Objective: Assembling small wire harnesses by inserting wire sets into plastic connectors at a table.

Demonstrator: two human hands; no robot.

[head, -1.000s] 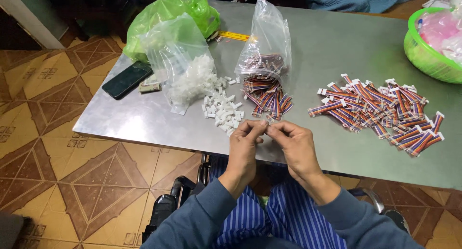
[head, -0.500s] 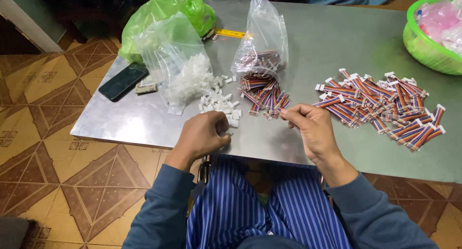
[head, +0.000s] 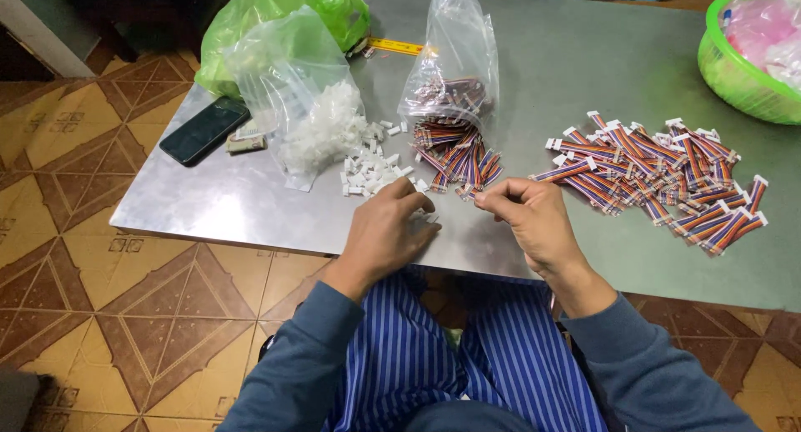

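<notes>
Pinched between the thumb and fingertips of the right hand (head: 534, 223) is the end of a short multicoloured ribbon cable (head: 482, 192), held low over the near edge of the metal table (head: 250, 202). Just beside it, the left hand (head: 392, 227) rests palm-down with its fingers curled over a few loose white plastic connector housings (head: 367, 169); whether it actually grips one cannot be told. Beyond the hands, more housings spill from a clear plastic bag (head: 300, 98), and a second clear bag (head: 455, 65) lets out bare ribbon cables (head: 459, 152). To the right lies a spread pile of cables with white connectors fitted (head: 659, 169). Farther left sits a black phone (head: 204, 130), with a green plastic bag (head: 284, 6) behind and a green basket (head: 738, 73) at the far right corner.
</notes>
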